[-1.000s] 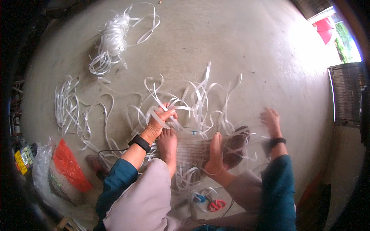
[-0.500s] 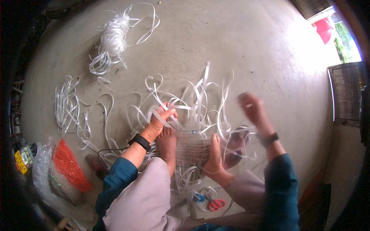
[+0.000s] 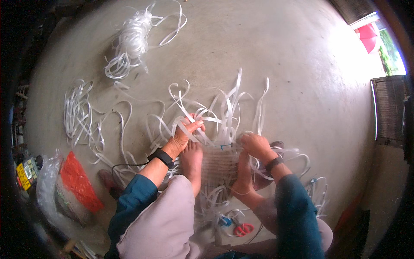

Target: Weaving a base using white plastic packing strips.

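Note:
A half-woven panel of white plastic strips point(image 3: 217, 166) lies on the floor between my bare feet, a blue tie at its far edge. My left foot point(image 3: 192, 166) presses its left side and my right foot point(image 3: 245, 175) its right. At the far left corner my left hand point(image 3: 188, 131) is closed round several loose white strips point(image 3: 180, 123), which curl out past the fingers. Beside the toes of my right foot, my right hand point(image 3: 257, 146) is closed on a white strip at the far right corner; its fingertips are partly hidden. More loose strip ends point(image 3: 228, 105) stand up beyond the panel.
Red-handled scissors point(image 3: 243, 229) lie near me, beside a blue scrap point(image 3: 225, 221). A big bundle of white strip point(image 3: 133, 39) rests far left, with a looser coil point(image 3: 78, 114) nearer. An orange-red sheet point(image 3: 77, 181) and clear plastic point(image 3: 48, 187) are at left.
My right hand has come down and to the left from raised at the right, onto the panel's far right corner. My left hand keeps its hold on the strips. The view has shifted slightly.

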Action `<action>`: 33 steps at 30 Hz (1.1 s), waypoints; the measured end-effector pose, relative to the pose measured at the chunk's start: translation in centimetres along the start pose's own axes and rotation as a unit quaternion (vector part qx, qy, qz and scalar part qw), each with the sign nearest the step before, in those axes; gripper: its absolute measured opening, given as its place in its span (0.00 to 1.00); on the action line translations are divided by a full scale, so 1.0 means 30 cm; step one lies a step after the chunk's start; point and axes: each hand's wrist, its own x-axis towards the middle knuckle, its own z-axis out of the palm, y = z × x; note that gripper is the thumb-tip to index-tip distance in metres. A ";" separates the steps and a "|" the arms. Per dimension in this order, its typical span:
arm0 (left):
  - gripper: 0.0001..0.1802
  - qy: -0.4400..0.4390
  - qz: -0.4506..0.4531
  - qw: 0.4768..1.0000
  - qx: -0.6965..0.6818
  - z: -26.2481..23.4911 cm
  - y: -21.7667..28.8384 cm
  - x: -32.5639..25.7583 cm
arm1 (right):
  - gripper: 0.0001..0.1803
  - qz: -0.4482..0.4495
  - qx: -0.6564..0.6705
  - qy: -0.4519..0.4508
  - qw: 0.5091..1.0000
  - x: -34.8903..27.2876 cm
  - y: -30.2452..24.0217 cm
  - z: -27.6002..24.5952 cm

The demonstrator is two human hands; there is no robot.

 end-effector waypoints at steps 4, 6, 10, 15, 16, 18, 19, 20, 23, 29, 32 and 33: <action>0.12 -0.014 0.007 1.000 0.001 0.019 0.013 -0.003 | 0.11 0.004 0.031 -0.008 0.999 -0.022 0.017 -0.010; 0.12 -0.013 0.002 1.000 0.000 0.027 0.024 -0.010 | 0.11 0.032 0.056 -0.015 0.998 -0.025 0.018 -0.010; 0.12 -0.018 0.008 1.000 0.001 0.012 0.013 -0.006 | 0.10 0.121 -0.005 -0.054 0.991 -0.031 0.010 -0.004; 0.12 -0.018 0.007 1.000 0.005 0.014 0.009 -0.004 | 0.11 0.023 0.067 -0.029 0.997 -0.051 0.074 0.060; 0.12 -0.018 0.006 1.000 0.004 0.016 0.009 -0.003 | 0.11 0.024 0.067 -0.029 0.997 -0.049 0.082 0.069; 0.12 -0.022 0.018 0.999 0.021 0.019 0.013 -0.004 | 0.12 -0.005 0.061 -0.007 0.998 -0.046 0.087 0.078; 0.12 -0.021 0.018 0.999 0.021 0.020 0.017 -0.005 | 0.12 -0.005 0.061 -0.007 0.998 -0.047 0.086 0.077; 0.12 -0.021 0.019 0.999 0.022 0.022 0.021 -0.007 | 0.12 0.008 0.065 -0.012 0.998 -0.049 0.086 0.074; 0.11 -0.007 0.025 1.000 0.012 0.021 0.016 -0.006 | 0.12 0.026 0.066 -0.021 0.997 -0.050 0.094 0.088; 0.12 -0.006 0.023 1.000 0.014 0.035 0.028 -0.009 | 0.12 0.039 0.012 -0.059 0.997 -0.056 0.084 0.059; 0.12 -0.013 0.016 0.999 0.027 0.031 0.019 -0.007 | 0.11 0.052 -0.008 -0.086 0.995 -0.050 0.075 0.048; 0.13 -0.015 0.013 0.999 0.040 0.027 0.017 -0.008 | 0.10 0.064 -0.019 -0.106 0.992 -0.045 0.064 0.042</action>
